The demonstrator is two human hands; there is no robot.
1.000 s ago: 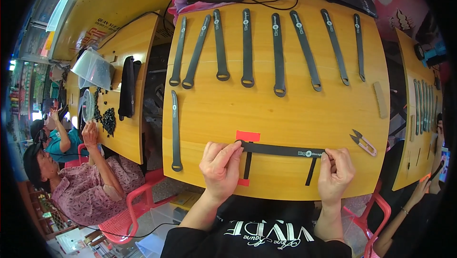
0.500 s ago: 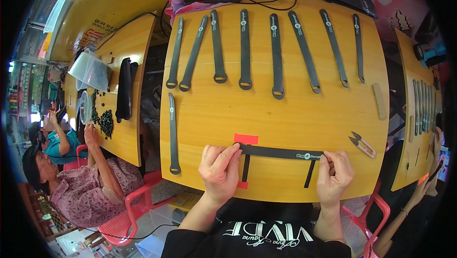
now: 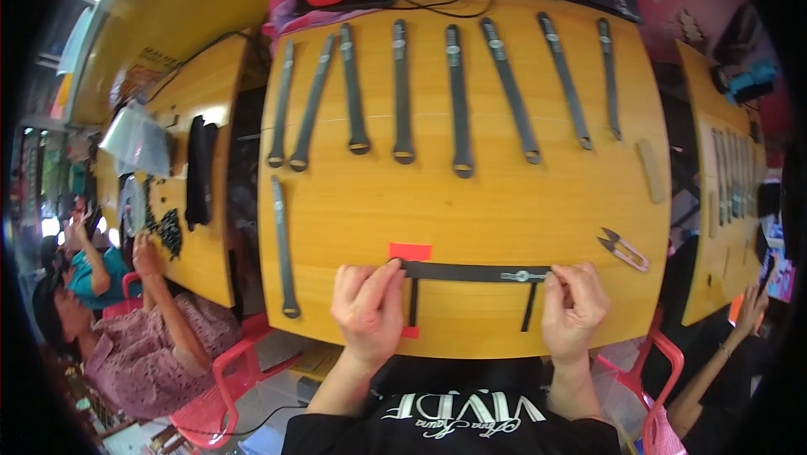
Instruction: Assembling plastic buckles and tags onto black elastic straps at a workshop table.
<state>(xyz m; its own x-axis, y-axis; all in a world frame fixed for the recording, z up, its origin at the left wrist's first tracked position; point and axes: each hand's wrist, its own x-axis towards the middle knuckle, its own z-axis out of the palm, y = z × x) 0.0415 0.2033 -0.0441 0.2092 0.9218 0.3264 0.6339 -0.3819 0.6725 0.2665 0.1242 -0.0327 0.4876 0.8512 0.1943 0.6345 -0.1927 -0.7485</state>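
Between my two hands a black strap (image 3: 458, 272) with pale print is stretched level above the near part of the table. My left hand (image 3: 368, 308) pinches its left end between thumb and fingers. The right end is pinched by my right hand (image 3: 576, 305), close to the print. Beneath the strap, a narrow black strip (image 3: 414, 302) runs toward me, with red tape (image 3: 410, 251) at its far end and more red tape at its near end. Another short black strip (image 3: 529, 308) lies slanted by my right hand.
Several black straps with slotted ends, such as one strap (image 3: 403, 94), lie fanned across the far table (image 3: 471, 211). Another strap (image 3: 284, 249) lies at left. Small thread snips (image 3: 623, 250) and a flat tan strip (image 3: 650, 171) are at right. People sit at side tables.
The whole view has shifted, so the table and straps appear further left. My hands still hold the strap stretched by both ends.
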